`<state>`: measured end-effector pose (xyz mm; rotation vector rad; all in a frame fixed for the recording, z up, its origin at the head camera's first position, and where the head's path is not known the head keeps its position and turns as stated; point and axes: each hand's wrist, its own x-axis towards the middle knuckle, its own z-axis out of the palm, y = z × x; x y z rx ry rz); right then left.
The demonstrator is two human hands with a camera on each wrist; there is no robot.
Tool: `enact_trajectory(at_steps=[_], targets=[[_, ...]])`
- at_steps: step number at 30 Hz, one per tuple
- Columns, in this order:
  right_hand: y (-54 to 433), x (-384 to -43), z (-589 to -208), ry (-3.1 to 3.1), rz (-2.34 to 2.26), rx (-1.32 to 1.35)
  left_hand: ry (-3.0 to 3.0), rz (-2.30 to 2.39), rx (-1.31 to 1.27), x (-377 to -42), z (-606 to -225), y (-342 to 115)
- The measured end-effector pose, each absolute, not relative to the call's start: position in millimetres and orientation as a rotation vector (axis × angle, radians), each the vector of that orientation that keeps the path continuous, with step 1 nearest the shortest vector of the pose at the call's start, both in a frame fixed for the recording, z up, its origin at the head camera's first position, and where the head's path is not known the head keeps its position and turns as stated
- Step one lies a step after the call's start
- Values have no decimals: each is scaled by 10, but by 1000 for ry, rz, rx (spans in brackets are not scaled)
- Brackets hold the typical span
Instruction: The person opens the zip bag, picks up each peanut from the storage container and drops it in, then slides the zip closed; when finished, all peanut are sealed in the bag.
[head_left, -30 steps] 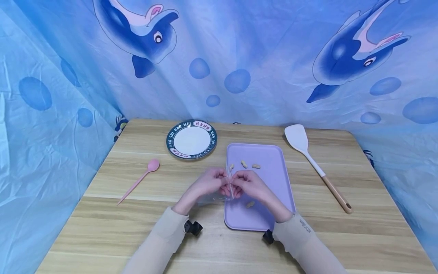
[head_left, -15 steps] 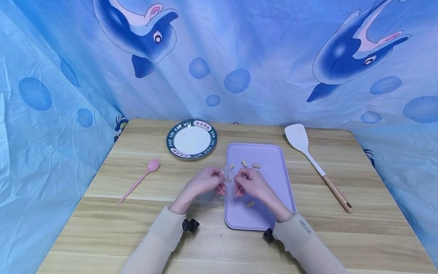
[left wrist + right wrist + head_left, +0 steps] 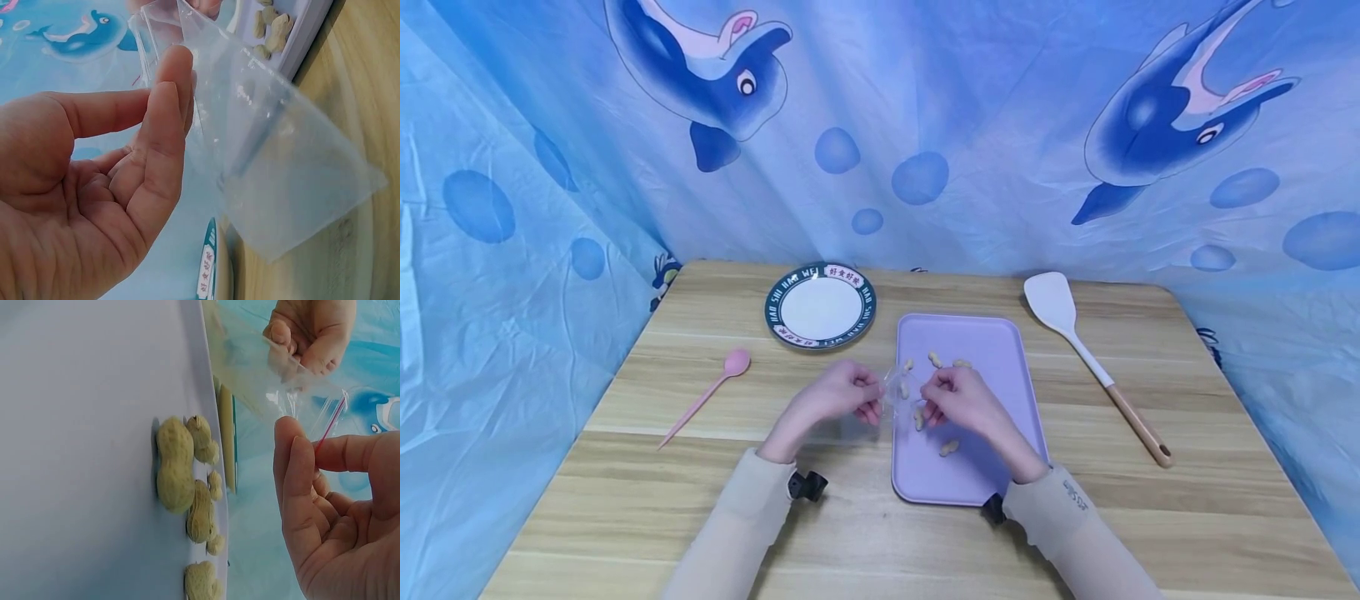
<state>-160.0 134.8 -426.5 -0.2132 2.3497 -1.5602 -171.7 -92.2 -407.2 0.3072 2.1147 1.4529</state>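
A clear zip bag [image 3: 294, 162] stretches between my two hands above the left edge of a lilac tray [image 3: 973, 475]. My left hand [image 3: 842, 390] pinches one side of the bag's mouth between thumb and fingertips. On the opposite side, my right hand [image 3: 958, 400] pinches the rim, where a pink zip line [image 3: 331, 422] runs to the fingertips. The mouth is spread apart, and the bag hangs down slack in the left wrist view. Several unshelled peanuts [image 3: 175, 465] lie on the tray, below and beside the right hand.
A white plate with a dark green patterned rim [image 3: 781, 321] sits behind the left hand. Farther left lies a pink spoon [image 3: 736, 362]. Right of the tray is a white spatula [image 3: 1051, 302] with a wooden handle. A blue dolphin curtain [image 3: 970, 225] backs the wooden table.
My hands have drawn apart, the left one moving left, and the bag's mouth has widened between them. Peanuts on the tray formerly behind the hands and bag now show.
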Motion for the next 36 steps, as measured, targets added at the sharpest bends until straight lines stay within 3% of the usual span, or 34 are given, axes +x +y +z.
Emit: enact_trajectory(at_steps=[20,36], targets=[[1430,-1610,-4201,2416,-1514,-193,2214,1343,310,-1671,-3965,-968],[1382,-1589,-4195,2453,-1492,-168,2436,1301,474,-1632,-4011,-831]])
